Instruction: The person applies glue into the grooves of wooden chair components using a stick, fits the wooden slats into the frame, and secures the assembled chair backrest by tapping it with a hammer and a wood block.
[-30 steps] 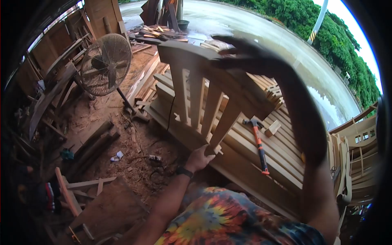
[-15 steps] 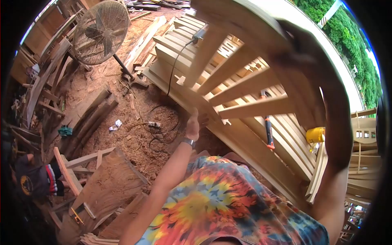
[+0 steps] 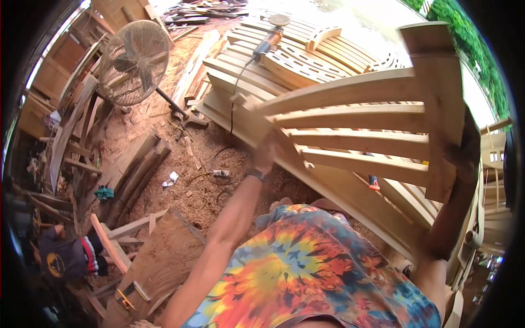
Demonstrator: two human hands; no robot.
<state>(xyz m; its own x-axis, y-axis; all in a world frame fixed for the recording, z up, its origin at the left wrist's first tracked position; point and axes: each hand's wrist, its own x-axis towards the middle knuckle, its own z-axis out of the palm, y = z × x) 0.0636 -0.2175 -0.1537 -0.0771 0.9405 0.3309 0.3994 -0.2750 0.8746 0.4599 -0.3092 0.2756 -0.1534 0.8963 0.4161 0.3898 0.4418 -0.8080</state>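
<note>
A slatted wooden panel [image 3: 355, 117], several slats joined between two rails, is held up at a tilt above the wooden workpieces. My right hand [image 3: 464, 156] grips its wide right rail from the outer side, with the fingers in shadow. At the narrower left rail, my left hand [image 3: 267, 152] is closed around the lower edge, slightly blurred. Behind the panel, a tool with an orange and black handle [image 3: 373, 183] shows only in part; its head is hidden. An angle grinder [image 3: 268, 44] rests on the slats beyond, its cord hanging down.
Slotted curved wood pieces [image 3: 306, 68] lie on the stacked slats [image 3: 246, 54]. A pedestal fan [image 3: 135, 63] stands at the upper left over sawdust. Planks [image 3: 128, 175] lie on the floor. Another person [image 3: 65, 254] is at the lower left.
The panel has turned and come down, so its slats now run nearly level and its wide rail stands upright at the right. My right hand has moved lower. The grinder and slotted pieces are now uncovered.
</note>
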